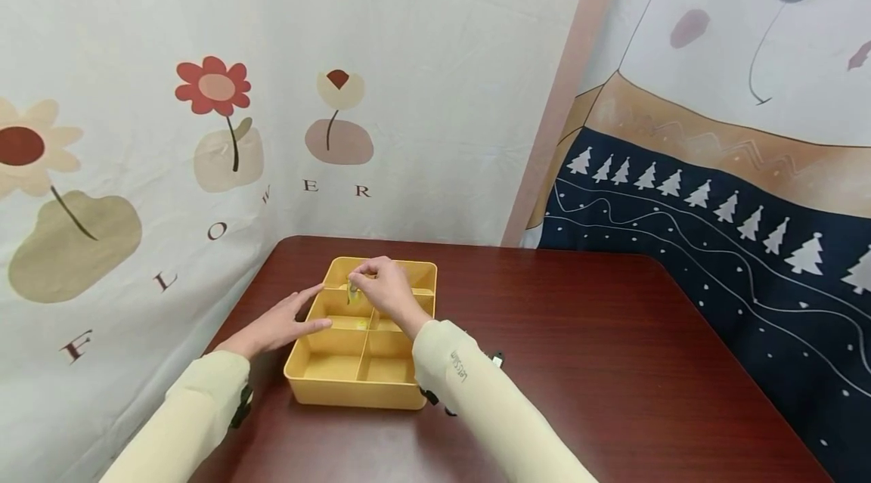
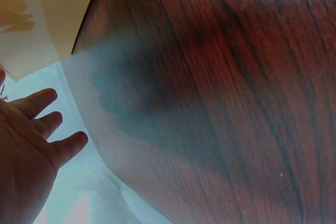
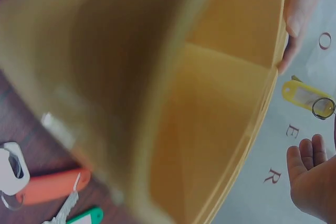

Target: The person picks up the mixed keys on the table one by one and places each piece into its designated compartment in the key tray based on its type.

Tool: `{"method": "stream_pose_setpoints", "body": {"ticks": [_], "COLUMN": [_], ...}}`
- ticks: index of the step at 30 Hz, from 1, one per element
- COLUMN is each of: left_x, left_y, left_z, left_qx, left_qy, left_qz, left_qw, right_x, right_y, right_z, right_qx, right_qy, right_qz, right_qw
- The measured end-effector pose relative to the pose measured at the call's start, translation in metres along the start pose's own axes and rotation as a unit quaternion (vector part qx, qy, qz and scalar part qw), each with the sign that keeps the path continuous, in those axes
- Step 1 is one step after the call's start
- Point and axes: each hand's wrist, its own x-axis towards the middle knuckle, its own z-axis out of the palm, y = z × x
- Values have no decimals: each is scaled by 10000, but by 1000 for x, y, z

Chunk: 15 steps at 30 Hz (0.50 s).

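Observation:
A yellow divided box [image 1: 354,394] stands on the table. My right hand [image 1: 384,288] is over its middle and far compartments and pinches a yellow key tag [image 1: 351,292] by its ring end. In the right wrist view the yellow key tag [image 3: 303,94] has a pale label and a metal ring, near the fingers of my right hand [image 3: 315,182]. My left hand [image 1: 282,323] is at the box's left rim with its fingers spread and fairly straight. A small yellow-green item [image 1: 361,324] lies in the left middle compartment. The left wrist view shows my left hand [image 2: 31,145] beside the box [image 2: 58,24].
On the table right of the box, partly hidden by the right sleeve, lie an orange key tag [image 3: 52,186], a white tag [image 3: 14,177] and a green tag [image 3: 90,216], with a key [image 3: 65,208]. The brown table [image 1: 578,347] meets printed cloth walls [image 1: 435,90] at its back and left.

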Motion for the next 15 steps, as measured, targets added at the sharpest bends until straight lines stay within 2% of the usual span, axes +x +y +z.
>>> {"method": "stream_pose_setpoints", "body": {"ticks": [5,8,15], "left_x": [0,0,-2], "left_y": [0,0,1], "left_z": [1,1,0], "left_qx": [32,45,28], "left_qy": [2,15,6], "left_qz": [-10,-9,-83], "left_qw": [10000,10000,10000], "right_x": [0,1,1], "right_y": [1,2,3], "right_z": [10,12,8], "right_qx": [-1,70,81], "right_qy": [-56,-104,-185], "right_qz": [-128,-69,46], "right_qw": [9999,9999,9998]}}
